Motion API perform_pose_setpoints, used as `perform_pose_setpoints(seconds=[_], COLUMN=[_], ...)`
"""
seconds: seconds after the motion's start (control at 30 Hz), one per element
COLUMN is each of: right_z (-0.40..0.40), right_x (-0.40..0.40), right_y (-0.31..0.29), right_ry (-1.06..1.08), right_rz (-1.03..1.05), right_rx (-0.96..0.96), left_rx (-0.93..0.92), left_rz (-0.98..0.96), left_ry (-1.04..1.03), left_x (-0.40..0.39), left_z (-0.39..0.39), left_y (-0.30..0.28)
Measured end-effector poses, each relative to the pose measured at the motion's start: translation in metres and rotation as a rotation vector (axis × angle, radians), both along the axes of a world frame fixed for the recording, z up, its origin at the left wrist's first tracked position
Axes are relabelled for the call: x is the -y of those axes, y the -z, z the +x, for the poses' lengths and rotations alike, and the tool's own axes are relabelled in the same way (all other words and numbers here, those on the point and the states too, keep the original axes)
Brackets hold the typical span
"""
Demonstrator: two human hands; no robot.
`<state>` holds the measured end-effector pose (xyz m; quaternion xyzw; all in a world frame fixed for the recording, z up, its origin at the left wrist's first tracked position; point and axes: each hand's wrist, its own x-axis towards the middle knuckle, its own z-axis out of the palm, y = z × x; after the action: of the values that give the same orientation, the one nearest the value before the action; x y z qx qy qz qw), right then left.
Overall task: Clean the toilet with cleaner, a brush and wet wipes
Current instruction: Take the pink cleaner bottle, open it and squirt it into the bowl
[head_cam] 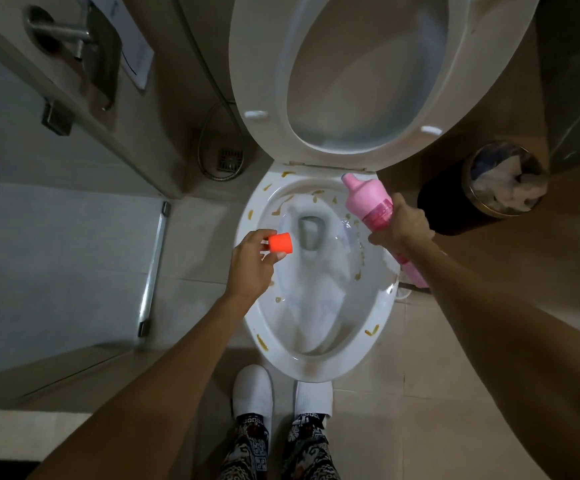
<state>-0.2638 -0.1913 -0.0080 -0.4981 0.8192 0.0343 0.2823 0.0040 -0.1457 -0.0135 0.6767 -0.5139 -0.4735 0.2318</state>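
The white toilet bowl [257, 317] stands open below me, with yellow-brown smears along its rim and inner wall and foamy water inside. Its seat and lid [264, 81] are raised. My right hand [403, 226] grips a pink cleaner bottle [368, 202] over the bowl's right rim, its angled nozzle pointing up toward the hinge. My left hand [252, 261] holds the bottle's orange-red cap [280, 243] over the bowl's left rim.
A round waste bin [503, 178] with crumpled paper stands right of the toilet. A glass shower door with a metal handle [153, 268] is at left. A floor drain [229, 159] and hose lie behind. My feet in white slippers [252, 393] stand before the bowl.
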Motion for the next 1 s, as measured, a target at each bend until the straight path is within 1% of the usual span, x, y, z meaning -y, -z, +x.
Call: perform_pose_setpoints(seconds=[0.3, 0.43, 0.53, 0.63, 0.8, 1.0], right_z=[0.042, 0.057, 0.066, 0.077, 0.097, 0.113], right_x=[-0.009, -0.028, -0.041, -0.054, -0.078, -0.099], right_y=[-0.005, -0.004, -0.005, -0.006, -0.003, 0.004], right_ry=[-0.131, -0.127, -0.117, -0.119, -0.142, -0.169], right_rz=[-0.189, -0.277, -0.277, -0.298, -0.356, -0.389], right_rx=[0.186, 0.271, 0.351, 0.421, 0.476, 0.552], left_rx=[0.096, 0.132, 0.14, 0.17, 0.204, 0.254], left_rz=[-0.18, -0.272, -0.3, -0.331, -0.397, -0.368], left_ry=[0.074, 0.109, 0.161, 0.225, 0.349, 0.572], left_x=[0.034, 0.041, 0.042, 0.042, 0.03, 0.01], left_z=[0.012, 0.02, 0.027, 0.033, 0.041, 0.049], left_y=[-0.032, -0.053, -0.067, -0.079, -0.096, -0.11])
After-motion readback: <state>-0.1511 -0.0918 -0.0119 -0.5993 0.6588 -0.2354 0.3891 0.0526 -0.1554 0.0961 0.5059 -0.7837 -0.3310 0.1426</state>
